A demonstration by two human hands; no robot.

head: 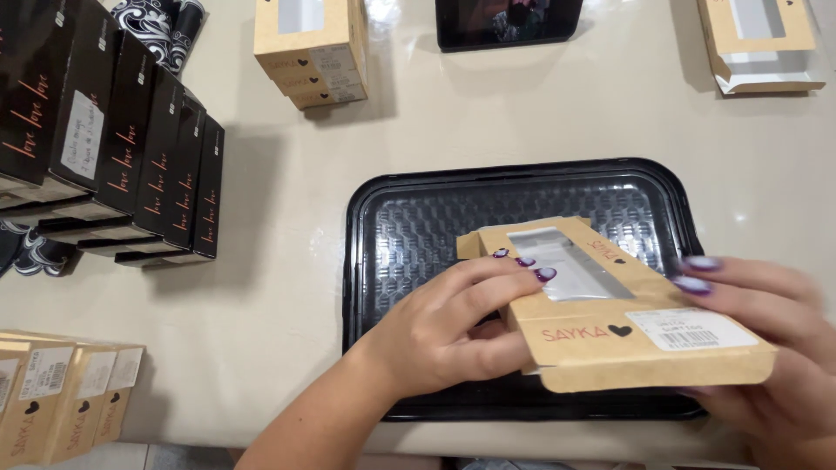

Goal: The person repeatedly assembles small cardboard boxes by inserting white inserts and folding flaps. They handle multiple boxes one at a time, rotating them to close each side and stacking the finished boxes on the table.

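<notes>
Kraft-brown cardboard sleeve box (610, 313) with a clear window was held flat between both hands just above the black plastic tray (383, 261), the left hand (453, 326) gripping its near-left edge, fingertips on the window, and the right hand (775, 348) closed on its right end, apparently to steady it. Black gift boxes (122, 139) stood well apart at left and matching brown boxes (313, 52) behind, leaving bare tabletop (287, 287) around the tray.
</notes>
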